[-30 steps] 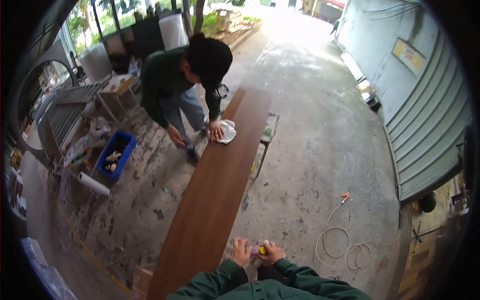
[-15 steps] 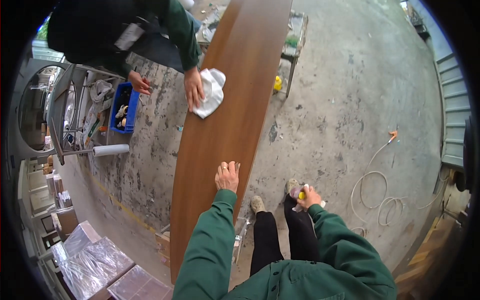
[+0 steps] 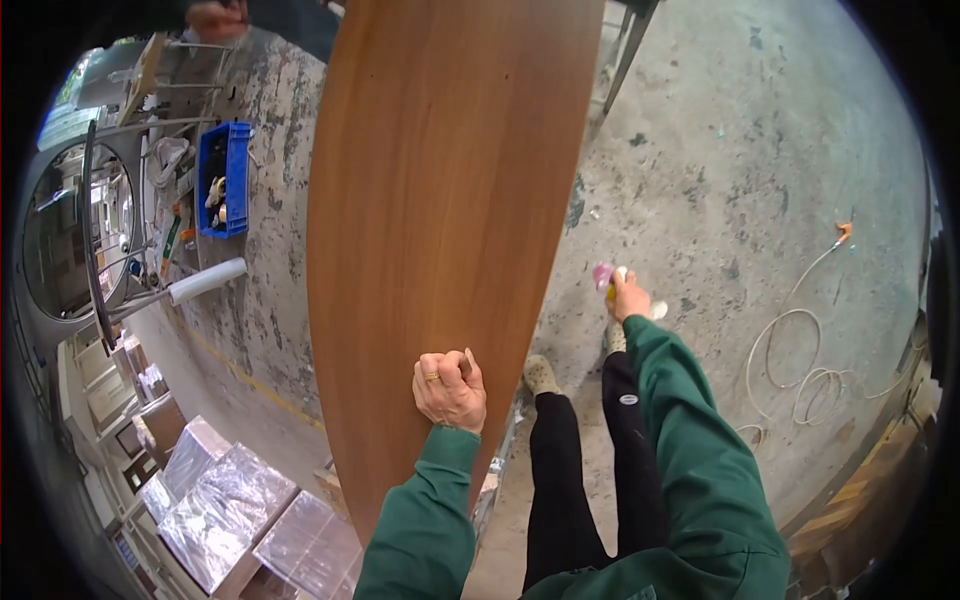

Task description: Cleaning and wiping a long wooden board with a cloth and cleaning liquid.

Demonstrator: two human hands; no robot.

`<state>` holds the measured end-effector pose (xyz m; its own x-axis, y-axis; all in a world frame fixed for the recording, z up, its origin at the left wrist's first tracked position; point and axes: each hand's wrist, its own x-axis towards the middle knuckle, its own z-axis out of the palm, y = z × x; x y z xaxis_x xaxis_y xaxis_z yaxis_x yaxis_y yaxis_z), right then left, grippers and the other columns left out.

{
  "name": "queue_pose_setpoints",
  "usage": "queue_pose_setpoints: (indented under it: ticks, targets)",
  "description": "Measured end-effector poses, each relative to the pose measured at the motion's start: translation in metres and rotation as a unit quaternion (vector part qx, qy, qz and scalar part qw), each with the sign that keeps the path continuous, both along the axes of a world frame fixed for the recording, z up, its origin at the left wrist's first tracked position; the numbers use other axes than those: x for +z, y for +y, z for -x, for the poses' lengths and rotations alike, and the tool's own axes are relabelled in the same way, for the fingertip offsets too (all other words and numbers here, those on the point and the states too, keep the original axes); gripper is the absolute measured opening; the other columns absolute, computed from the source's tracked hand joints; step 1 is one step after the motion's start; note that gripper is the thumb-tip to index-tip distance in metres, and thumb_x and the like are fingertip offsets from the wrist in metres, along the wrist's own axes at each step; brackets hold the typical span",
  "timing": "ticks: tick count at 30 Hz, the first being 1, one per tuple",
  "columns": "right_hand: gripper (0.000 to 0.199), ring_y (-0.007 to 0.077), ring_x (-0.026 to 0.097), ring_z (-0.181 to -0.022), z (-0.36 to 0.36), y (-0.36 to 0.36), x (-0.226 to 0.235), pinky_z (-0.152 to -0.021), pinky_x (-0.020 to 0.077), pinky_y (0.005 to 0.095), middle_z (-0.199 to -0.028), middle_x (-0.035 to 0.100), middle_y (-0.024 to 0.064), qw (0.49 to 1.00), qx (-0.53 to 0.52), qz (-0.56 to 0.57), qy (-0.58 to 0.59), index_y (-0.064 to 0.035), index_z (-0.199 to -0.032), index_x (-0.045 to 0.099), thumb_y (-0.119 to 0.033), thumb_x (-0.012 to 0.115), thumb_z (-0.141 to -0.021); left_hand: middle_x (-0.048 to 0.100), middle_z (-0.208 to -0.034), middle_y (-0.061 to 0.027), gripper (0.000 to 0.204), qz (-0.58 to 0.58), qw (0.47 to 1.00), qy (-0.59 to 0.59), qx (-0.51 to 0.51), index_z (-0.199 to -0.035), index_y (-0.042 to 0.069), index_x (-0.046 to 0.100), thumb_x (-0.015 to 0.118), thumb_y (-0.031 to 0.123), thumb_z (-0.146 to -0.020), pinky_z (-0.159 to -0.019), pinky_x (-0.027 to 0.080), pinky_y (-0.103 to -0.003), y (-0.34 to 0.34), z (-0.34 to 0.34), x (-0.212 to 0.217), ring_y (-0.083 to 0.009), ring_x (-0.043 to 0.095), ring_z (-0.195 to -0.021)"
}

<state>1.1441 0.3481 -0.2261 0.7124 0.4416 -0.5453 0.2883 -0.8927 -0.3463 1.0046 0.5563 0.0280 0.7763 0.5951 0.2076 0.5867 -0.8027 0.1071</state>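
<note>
A long brown wood-grain panel (image 3: pixel 440 220) stretches away in front of me. Over its near part is my left hand (image 3: pixel 450 390), fingers curled into a fist; whether anything is inside cannot be made out. Out past the panel's right edge, above the floor, my right hand (image 3: pixel 630 298) grips a small pink, yellow and white object (image 3: pixel 602 276). My fingers cover most of it, so its kind is unclear. A white bit shows on the other side of that hand.
A co-worker's blurred hand (image 3: pixel 215 20) is at the upper left. Left of the panel are a blue crate (image 3: pixel 237 180), a white roll (image 3: pixel 208 281) and film-wrapped boxes (image 3: pixel 230 515). A pale hose (image 3: pixel 795 310) with an orange end lies coiled on the right.
My view has shifted along the panel, and the co-worker's white cloth is out of sight. My right hand reaches farther forward with the pink, yellow and white object. The left stays curled.
</note>
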Motion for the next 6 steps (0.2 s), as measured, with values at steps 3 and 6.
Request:
queue_pose_setpoints:
  ticks: [3,6]
  targets:
    - [0.031,0.0314,0.057,-0.068,-0.003,0.026,-0.029,-0.056,0.0453,0.04,-0.092,0.048,0.0166,1.0,0.012,-0.006,-0.023,-0.014,-0.093,0.043,-0.013,0.057,-0.066,0.039,-0.064,-0.0043,0.015,0.027,0.999,-0.025,0.001,-0.073,0.009,0.041,0.056,0.005,-0.074,-0.046,0.035,-0.032,0.004,-0.001,0.001,-0.0189,0.042,-0.053]
    - [0.029,0.0317,0.057,-0.068,-0.001,0.04,-0.052,-0.056,0.0454,0.0404,-0.091,0.047,0.0165,0.999,0.026,-0.016,-0.023,-0.0137,-0.092,0.042,-0.011,0.055,-0.067,0.038,-0.063,-0.0043,0.013,0.053,0.998,-0.027,0.008,-0.074,0.009,0.041,0.053,0.008,-0.077,-0.044,0.033,-0.031,0.004,0.006,-0.005,-0.0168,0.041,-0.052]
